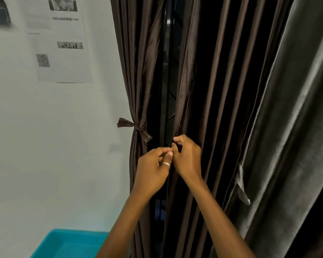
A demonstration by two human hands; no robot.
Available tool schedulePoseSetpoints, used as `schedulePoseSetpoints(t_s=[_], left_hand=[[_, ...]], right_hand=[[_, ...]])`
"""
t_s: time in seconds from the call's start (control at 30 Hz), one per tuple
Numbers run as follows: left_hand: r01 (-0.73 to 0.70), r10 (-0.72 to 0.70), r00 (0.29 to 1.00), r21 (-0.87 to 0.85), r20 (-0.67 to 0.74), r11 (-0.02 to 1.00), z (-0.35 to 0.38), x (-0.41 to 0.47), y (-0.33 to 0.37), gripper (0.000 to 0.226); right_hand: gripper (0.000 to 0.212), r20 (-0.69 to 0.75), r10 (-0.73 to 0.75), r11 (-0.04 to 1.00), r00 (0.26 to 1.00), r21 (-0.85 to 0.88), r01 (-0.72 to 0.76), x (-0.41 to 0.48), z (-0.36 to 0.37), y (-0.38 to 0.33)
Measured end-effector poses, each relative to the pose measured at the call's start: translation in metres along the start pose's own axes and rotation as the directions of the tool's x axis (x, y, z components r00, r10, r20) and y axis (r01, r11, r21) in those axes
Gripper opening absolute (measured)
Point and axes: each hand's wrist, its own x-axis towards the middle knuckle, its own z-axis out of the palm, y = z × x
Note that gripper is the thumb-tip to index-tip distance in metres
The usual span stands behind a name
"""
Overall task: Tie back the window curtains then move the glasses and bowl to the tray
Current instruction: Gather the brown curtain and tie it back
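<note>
A dark brown curtain [138, 71] hangs left of a narrow gap showing the dark window [168, 81]; a knotted brown tie [136, 127] gathers it. The right brown curtain [222, 90] hangs loose in long folds. My left hand [153, 170], with a ring on the thumb, has its fingers curled and pinches something small at the right curtain's inner edge. My right hand [186, 157] grips that same edge just above, its fingertips meeting the left hand's. What they pinch is too dark to make out. No glasses or bowl are in view.
A grey curtain [287, 127] hangs at the right with a loose grey strap [241, 185]. A turquoise tray [69, 244] sits at the bottom left below a white wall with printed sheets [60, 43].
</note>
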Motion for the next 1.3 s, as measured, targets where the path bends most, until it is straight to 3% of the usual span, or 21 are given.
schedulePoseSetpoints(t_s=[0.27, 0.53, 0.73, 0.9, 1.03, 1.23, 1.3], left_hand=[[0.034, -0.039, 0.998, 0.084, 0.048, 0.996, 0.003, 0.015, -0.005, 0.036], [0.138, -0.141, 0.985, 0.042, 0.095, 0.990, 0.003, 0.030, 0.006, 0.053], [0.212, -0.231, 0.969, 0.182, 0.088, 0.960, 0.005, 0.049, 0.014, 0.054], [0.255, -0.267, 0.961, 0.148, 0.070, 0.956, 0.010, 0.058, 0.010, 0.049], [0.277, -0.286, 0.955, 0.110, 0.075, 0.954, 0.008, 0.065, 0.001, 0.036], [0.200, -0.204, 0.979, 0.134, 0.021, 0.971, 0.012, 0.065, -0.007, 0.022], [0.178, -0.181, 0.983, 0.135, 0.009, 0.975, 0.011, 0.065, -0.008, 0.024]], right_hand=[[0.017, -0.069, 0.008, 0.999, 0.998, -0.041, -0.011, -0.013, 0.003, 0.000], [0.024, -0.117, -0.064, 0.997, 0.991, -0.045, 0.059, -0.028, -0.001, -0.012], [0.022, -0.131, -0.067, 0.994, 0.989, -0.098, 0.055, -0.029, -0.004, -0.014], [0.023, -0.122, 0.001, 0.997, 0.992, -0.073, -0.010, -0.026, -0.004, -0.016], [0.022, -0.016, 0.024, 1.000, 1.000, 0.008, -0.024, -0.029, -0.004, -0.014], [0.030, 0.138, 0.014, 0.997, 0.990, 0.069, -0.024, -0.034, -0.008, -0.015], [0.028, 0.103, 0.017, 0.998, 0.995, 0.052, -0.023, -0.031, -0.014, -0.015]])
